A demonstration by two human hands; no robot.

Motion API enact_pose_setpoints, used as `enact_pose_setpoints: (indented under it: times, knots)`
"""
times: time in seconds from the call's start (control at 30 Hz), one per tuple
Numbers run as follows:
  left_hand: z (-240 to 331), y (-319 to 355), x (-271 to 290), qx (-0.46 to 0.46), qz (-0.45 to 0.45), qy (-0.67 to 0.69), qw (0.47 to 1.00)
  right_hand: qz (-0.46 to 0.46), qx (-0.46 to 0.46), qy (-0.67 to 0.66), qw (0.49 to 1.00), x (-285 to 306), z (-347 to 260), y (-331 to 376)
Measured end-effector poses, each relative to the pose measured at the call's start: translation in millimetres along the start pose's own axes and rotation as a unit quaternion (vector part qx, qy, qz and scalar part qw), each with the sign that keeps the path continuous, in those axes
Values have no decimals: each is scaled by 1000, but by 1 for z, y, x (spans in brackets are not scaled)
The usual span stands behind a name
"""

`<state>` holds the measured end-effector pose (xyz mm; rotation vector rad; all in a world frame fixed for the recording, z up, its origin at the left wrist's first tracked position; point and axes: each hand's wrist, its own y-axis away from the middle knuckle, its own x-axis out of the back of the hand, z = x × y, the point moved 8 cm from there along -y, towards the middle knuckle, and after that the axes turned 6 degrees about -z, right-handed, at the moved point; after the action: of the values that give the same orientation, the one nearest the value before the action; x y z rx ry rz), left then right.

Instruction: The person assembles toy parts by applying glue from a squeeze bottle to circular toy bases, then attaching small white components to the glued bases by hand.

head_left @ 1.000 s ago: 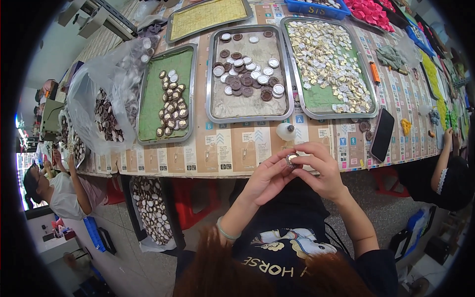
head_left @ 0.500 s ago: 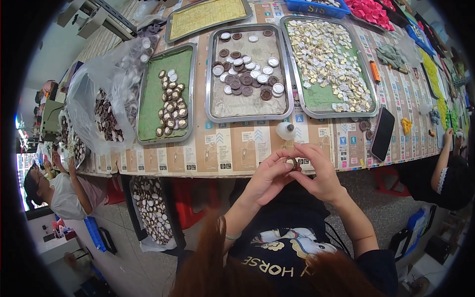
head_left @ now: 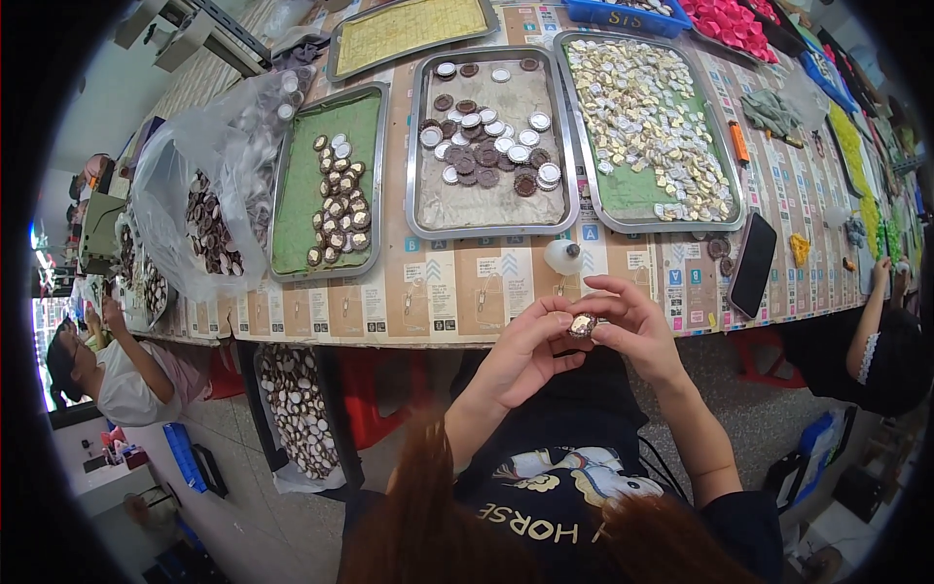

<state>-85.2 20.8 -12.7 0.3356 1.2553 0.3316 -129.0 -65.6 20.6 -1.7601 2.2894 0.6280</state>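
My left hand (head_left: pixel 525 350) and my right hand (head_left: pixel 630 321) meet just below the table's front edge and together pinch one small round shiny disc (head_left: pixel 582 325) between their fingertips. Right above the hands, a small white squeeze bottle (head_left: pixel 563 257) lies on the table. Behind it stands a metal tray (head_left: pixel 418 185) with brown and silver round caps. To its right sits a tray (head_left: pixel 725 175) with a green liner, heaped with pale shiny pieces. To its left, another green-lined tray (head_left: pixel 282 214) holds a column of assembled discs.
A black phone (head_left: pixel 753 264) lies at the right of the table edge. A clear plastic bag (head_left: pixel 195 185) of brown discs slumps at the left end. Another sack of discs (head_left: pixel 297 409) stands under the table. Other people sit at the far left (head_left: pixel 126 370) and far right (head_left: pixel 880 341).
Both hands stay joined at the disc and have only shifted slightly; the fingers have turned the piece a little. Nothing on the table has moved.
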Motion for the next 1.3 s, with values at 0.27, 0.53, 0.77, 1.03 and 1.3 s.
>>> enact_pose_setpoints:
  times: [0.27,0.53,0.77,1.03,1.3]
  knots:
    - [0,-2,6,-19,-1,-8,1000,-10,70,199,977,-7,-15,0]
    - [-5,-1,9,-17,20,-1,1000,-26,52,181,982,-7,-9,1]
    - [-5,4,-2,12,3,28,1000,-47,-38,-60,996,1,12,2]
    - [-2,7,-1,1,21,-1,1000,-82,-53,-107,989,-3,17,0]
    - [186,88,71,-462,361,-418,694,70,50,64,994,27,-4,-1]
